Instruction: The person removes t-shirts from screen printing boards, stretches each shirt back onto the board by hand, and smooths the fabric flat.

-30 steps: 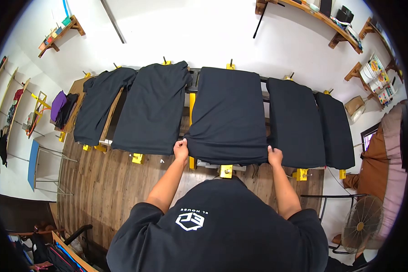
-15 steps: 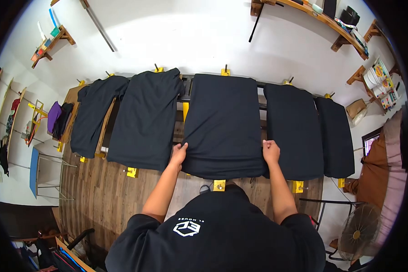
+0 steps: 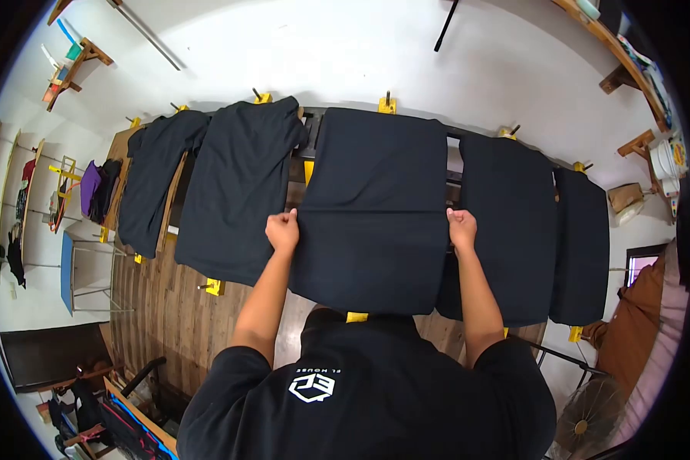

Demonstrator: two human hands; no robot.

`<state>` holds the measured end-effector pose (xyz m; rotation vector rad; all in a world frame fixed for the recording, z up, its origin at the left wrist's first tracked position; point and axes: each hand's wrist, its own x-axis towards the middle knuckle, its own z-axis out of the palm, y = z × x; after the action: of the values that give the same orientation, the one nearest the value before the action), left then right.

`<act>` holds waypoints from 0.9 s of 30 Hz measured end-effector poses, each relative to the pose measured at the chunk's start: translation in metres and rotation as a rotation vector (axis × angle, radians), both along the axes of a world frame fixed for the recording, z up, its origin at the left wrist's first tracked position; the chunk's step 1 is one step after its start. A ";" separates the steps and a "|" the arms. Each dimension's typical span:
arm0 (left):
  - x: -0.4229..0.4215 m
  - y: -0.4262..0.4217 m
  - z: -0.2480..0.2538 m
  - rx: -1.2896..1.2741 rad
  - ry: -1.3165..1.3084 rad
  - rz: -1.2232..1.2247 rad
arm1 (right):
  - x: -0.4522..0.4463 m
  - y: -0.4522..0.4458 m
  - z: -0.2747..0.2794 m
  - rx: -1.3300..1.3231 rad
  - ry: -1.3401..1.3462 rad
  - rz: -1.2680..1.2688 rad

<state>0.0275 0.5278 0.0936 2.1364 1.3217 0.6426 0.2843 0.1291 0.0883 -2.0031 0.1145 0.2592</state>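
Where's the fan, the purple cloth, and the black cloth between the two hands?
Fan (image 3: 581, 427): head view, on its round hub.
Purple cloth (image 3: 90, 188): head view, on the middle of its visible side.
Black cloth (image 3: 369, 228): head view, near the middle of its top surface.

Above the middle board's black cloth (image 3: 379, 165), a hand could pass from left edge to right. Along the left edge, the left hand (image 3: 283, 229) and a yellow bar (image 3: 308, 170) obstruct the gap; the right hand (image 3: 461, 228) blocks the right edge's narrow slot. An upright bolt (image 3: 388, 98) stands at the far edge, the person's torso (image 3: 360, 356) at the near.
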 end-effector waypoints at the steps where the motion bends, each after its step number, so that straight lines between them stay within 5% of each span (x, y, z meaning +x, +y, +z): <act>1: 0.013 0.005 0.013 -0.177 0.102 -0.013 | 0.008 0.005 -0.001 -0.004 0.009 0.006; 2: 0.022 0.009 0.019 -0.356 0.201 -0.027 | 0.014 0.008 -0.004 -0.125 0.066 0.039; 3: 0.027 0.016 -0.006 -0.221 0.253 -0.014 | 0.017 0.010 -0.007 -0.246 0.121 0.071; 7: 0.062 0.017 0.000 -0.260 0.088 -0.033 | 0.031 0.029 -0.035 -0.143 -0.016 -0.138; 13: 0.096 0.029 -0.018 -0.088 -0.002 -0.194 | 0.054 0.031 -0.006 -0.331 -0.052 0.036; 17: 0.112 0.047 -0.006 -0.102 -0.139 -0.145 | 0.093 0.026 -0.004 -0.169 -0.120 0.032; 25: 0.182 0.067 -0.017 -0.192 -0.130 -0.133 | 0.137 0.076 -0.018 -0.278 -0.184 -0.025; 27: 0.201 0.067 -0.018 -0.024 -0.067 -0.149 | 0.147 0.091 -0.011 -0.380 -0.195 -0.039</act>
<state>0.2287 0.5951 0.0757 2.1509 1.1171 0.6274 0.4317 0.2199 0.0770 -2.3883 0.0834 0.0143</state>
